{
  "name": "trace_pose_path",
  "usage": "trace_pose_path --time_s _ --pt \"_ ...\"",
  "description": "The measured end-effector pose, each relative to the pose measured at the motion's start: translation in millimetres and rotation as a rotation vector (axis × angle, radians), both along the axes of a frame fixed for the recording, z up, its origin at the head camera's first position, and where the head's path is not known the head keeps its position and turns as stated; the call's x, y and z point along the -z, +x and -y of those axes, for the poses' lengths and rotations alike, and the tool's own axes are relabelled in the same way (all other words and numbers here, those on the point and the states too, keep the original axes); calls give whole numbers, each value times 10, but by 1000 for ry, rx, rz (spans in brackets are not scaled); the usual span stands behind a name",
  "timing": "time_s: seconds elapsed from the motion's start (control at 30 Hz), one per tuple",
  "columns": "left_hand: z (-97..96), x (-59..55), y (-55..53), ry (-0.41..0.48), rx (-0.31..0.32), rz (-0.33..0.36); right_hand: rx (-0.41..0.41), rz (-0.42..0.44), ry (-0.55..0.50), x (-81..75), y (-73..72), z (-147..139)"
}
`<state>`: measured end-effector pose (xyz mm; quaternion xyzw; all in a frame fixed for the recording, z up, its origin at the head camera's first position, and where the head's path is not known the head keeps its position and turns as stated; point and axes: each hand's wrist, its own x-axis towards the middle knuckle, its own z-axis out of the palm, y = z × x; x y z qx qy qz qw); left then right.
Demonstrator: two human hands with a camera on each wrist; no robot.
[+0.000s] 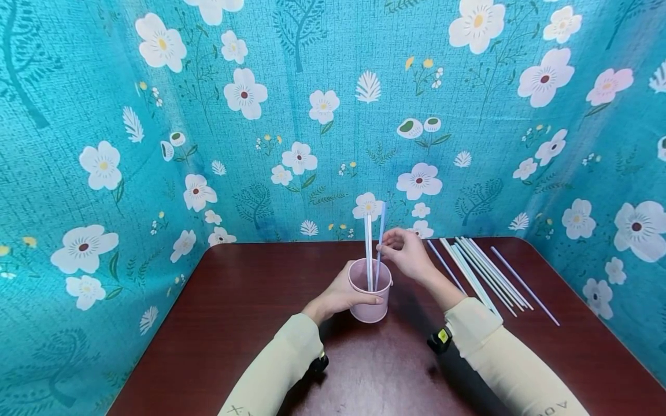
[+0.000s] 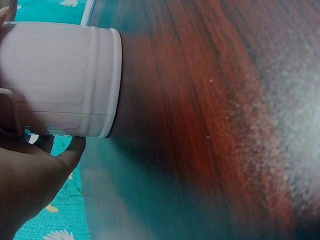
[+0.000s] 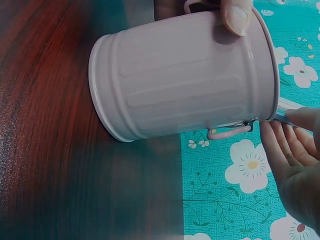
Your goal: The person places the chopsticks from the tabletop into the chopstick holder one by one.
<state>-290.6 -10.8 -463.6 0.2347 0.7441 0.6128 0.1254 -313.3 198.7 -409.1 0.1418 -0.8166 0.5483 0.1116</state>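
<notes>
A small pale-pink metal bucket (image 1: pixel 368 311) stands upright on the table. My left hand (image 1: pixel 340 294) grips its side, with the thumb across the front near the rim. Inside lean a white stick (image 1: pixel 368 237), perhaps a pair close together, and a thin blue stick (image 1: pixel 383 219). Over the rim's right side, my right hand (image 1: pixel 408 254) pinches the blue stick between thumb and fingers. The right wrist view shows the bucket (image 3: pixel 185 75) with small side loops, and the right hand (image 3: pixel 300 170) at its mouth. In the left wrist view, the left hand (image 2: pixel 30 175) lies against the bucket (image 2: pixel 55 75).
Several thin pastel sticks (image 1: pixel 489 271) lie on the dark wooden table (image 1: pixel 250 300) to the right, beyond the right forearm. A lone purple-blue stick (image 1: pixel 525 286) lies farthest right. A teal flowered curtain (image 1: pixel 312 144) surrounds the table's back and sides.
</notes>
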Motion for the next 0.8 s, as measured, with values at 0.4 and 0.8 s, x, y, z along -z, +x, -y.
trace_pose_path --time_s 0.4,0.8 --pt "-2 8 -11 2 14 -5 22 -39 102 44 14 23" --pt "-15 4 -13 5 -6 -6 -13 -52 130 95 -6 41"
